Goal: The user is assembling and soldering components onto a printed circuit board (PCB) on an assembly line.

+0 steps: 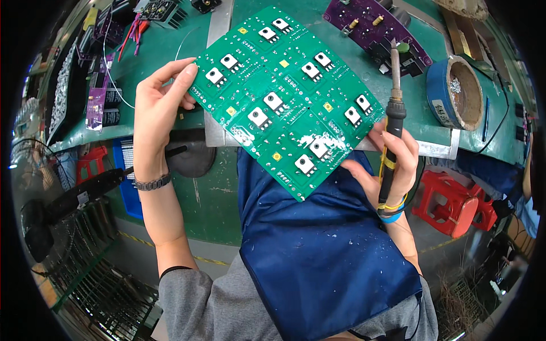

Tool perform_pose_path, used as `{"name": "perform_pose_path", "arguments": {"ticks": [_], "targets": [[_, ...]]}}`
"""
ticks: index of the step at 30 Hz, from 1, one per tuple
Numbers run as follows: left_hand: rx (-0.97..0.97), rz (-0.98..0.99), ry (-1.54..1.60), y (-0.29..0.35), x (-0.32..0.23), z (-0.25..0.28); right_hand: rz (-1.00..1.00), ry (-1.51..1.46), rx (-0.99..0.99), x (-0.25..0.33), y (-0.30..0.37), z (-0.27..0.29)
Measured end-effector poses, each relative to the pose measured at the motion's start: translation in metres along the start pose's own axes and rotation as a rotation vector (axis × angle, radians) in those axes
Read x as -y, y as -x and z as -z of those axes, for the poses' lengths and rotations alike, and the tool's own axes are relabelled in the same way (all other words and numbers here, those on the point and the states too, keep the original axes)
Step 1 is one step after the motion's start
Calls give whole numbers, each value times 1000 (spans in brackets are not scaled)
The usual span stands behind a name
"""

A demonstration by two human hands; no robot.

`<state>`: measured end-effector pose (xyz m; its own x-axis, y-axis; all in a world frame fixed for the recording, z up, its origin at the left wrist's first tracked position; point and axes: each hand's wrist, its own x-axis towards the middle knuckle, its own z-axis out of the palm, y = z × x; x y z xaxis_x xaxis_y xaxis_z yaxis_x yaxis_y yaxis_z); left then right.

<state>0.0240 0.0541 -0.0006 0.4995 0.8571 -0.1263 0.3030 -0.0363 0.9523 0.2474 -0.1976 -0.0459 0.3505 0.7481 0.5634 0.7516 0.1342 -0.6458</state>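
A large green circuit board (298, 94) is held up in front of me, tilted, over the table's near edge. Black components with white metal tabs stand out across its face, along with small yellow parts and shiny solder points. My left hand (164, 102) pinches its left corner between thumb and fingers. At the lower right corner, my right hand (402, 165) supports the board with thumb and fingers. That same hand also grips a soldering iron (396, 111), its handle black and its tip pointing up and away. Some right fingers are hidden behind the board.
Beyond the board's right corner lies a purple circuit board (378, 28) with components on the green tabletop (193, 34). A blue round container (437, 91) with metallic scraps inside stands at right. Another purple board (95, 102) sits at left. Red stools (446, 204) are on the floor.
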Motion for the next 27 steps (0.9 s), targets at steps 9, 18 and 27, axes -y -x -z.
{"name": "perform_pose_path", "arguments": {"ticks": [9,18,27], "targets": [[-98,-62,233,43,-24,-9,-84,-254,-47,-7,5,14],[-179,-96,312,71,-32,-18,-78,-299,-96,-9,2,21],[-168,-117,351,74,-29,-22,-87,-267,-191,-2,-5,21]]}}
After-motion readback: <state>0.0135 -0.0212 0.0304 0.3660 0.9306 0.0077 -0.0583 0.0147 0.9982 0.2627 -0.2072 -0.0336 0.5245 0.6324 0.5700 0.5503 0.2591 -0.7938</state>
